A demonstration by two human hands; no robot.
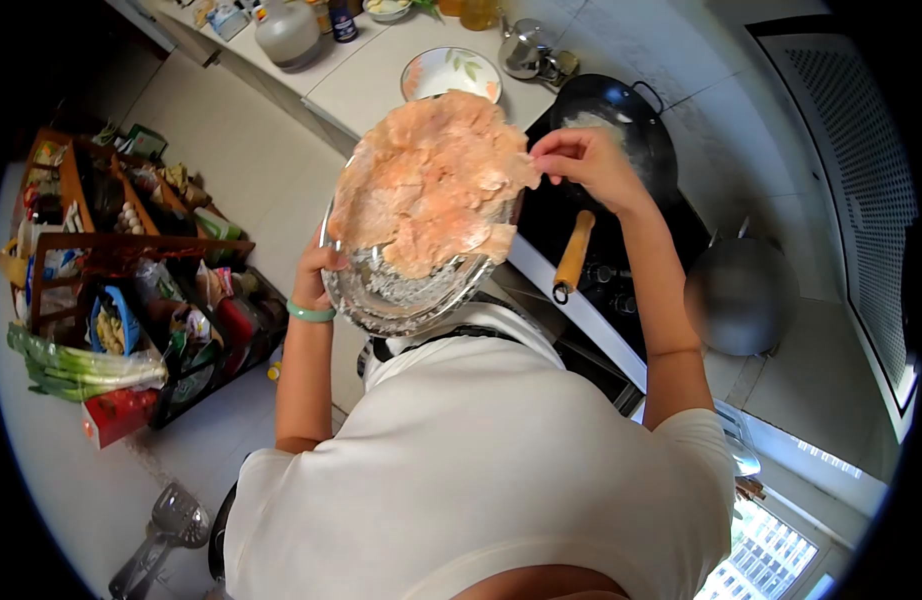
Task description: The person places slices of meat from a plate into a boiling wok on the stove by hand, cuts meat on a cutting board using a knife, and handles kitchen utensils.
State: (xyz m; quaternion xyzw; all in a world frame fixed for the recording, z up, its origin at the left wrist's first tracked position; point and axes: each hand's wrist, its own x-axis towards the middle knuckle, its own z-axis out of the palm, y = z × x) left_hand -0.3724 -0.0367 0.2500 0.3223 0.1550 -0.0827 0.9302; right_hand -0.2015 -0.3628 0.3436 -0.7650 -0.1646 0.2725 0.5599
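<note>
- Floury pink slices (421,180) heap over a metal tray (381,318); the left hand (316,270) clasps its rim.
- Right hand (586,165): thumb and finger pinch 1 slice's edge.
- Bottle (343,22) label too small to read.
- Counter (366,78) stretches left of the bowl (451,72); wok (636,115) beyond the right hand.

A home kitchen — wok (658,140) on the stove (661,250); range hood (841,130); tiled wall (716,75); rack (146,240) of groceries (91,370).
</note>
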